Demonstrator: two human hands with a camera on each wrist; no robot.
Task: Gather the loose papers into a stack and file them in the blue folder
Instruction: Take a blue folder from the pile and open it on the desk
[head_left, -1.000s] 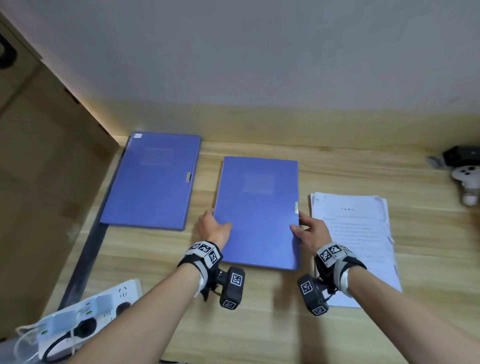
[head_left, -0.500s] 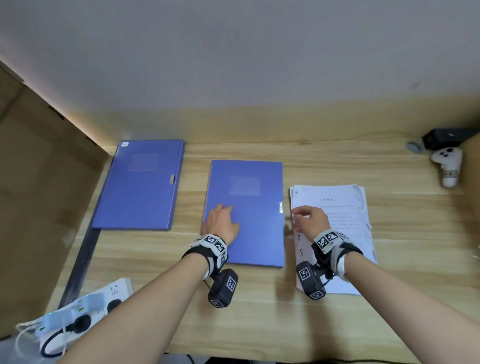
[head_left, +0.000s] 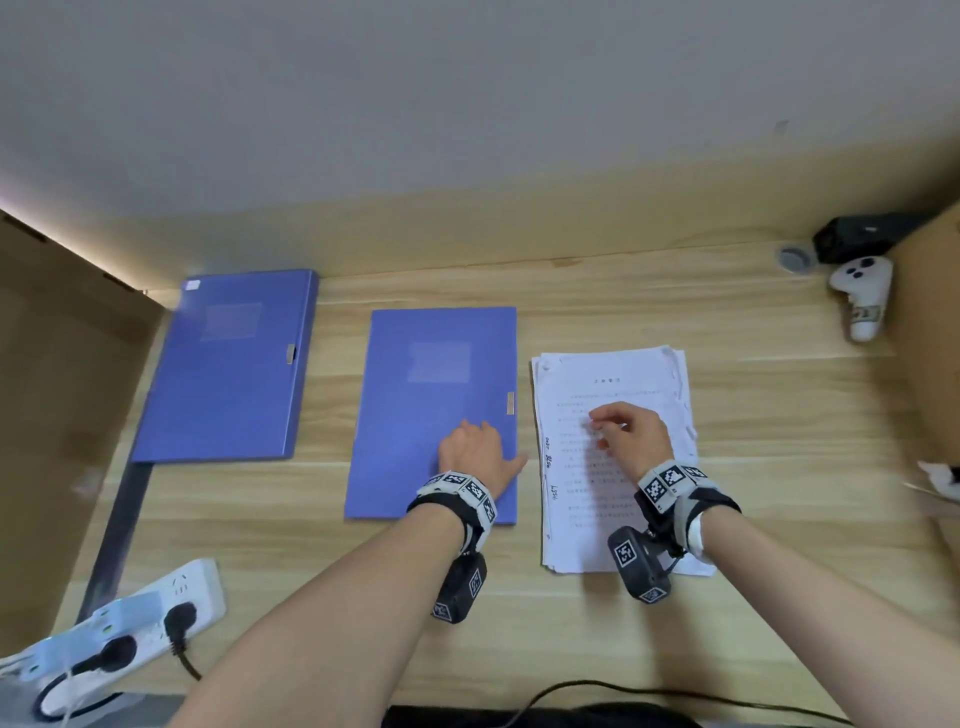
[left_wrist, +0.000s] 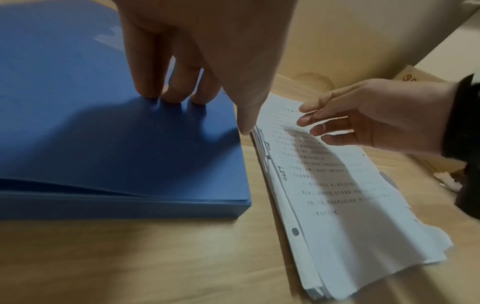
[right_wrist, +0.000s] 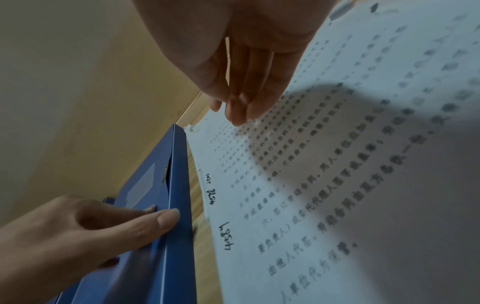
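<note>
The left hand (head_left: 475, 457) lies flat on the near right part of the closed folder (head_left: 415, 415), fingers straight and pressing its cover, thumb reaching to the folder's right edge. The right hand (head_left: 631, 434) hovers just above the papers (head_left: 582, 519), fingers loosely extended, holding nothing. The papers sit in a rough stack on the table (head_left: 779, 467) just right of the left hand, a narrow gap away from the folder. A second folder (head_left: 228, 374) lies well left of both hands.
</note>
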